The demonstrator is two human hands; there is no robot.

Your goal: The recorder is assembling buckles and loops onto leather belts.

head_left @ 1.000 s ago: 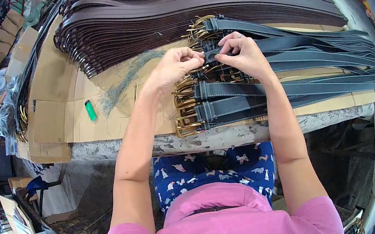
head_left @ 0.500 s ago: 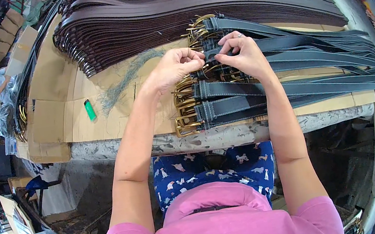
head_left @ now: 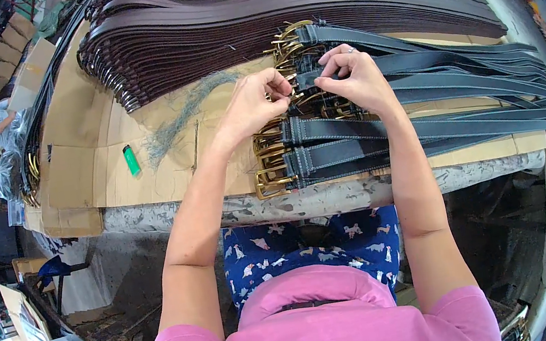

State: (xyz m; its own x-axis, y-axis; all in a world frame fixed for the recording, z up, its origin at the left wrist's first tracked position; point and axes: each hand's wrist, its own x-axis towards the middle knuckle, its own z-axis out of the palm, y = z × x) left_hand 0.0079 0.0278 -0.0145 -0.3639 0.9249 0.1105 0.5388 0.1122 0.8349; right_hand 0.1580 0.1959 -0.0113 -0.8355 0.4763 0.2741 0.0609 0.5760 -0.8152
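A pile of black belts (head_left: 470, 83) with pale edge stitching lies in front of me, their brass buckles (head_left: 274, 177) to the left. My left hand (head_left: 256, 101) is closed in a pinch at the buckle of one belt, its fingertips partly hiding the metal. On that same black belt, my right hand (head_left: 357, 80) pinches thumb and finger together beside the folded end near the buckle. A ring shows on one right finger.
Dark brown belts (head_left: 278, 9) are stacked along the far side. On the cardboard (head_left: 169, 174) lie a green lighter (head_left: 131, 160) and a tangle of loose threads (head_left: 176, 125). A person (head_left: 1, 121) is at the far left, near plastic-wrapped goods.
My left hand has shifted slightly left, away from the right hand, and the gap between them shows more of the belt end. The right hand has barely moved.
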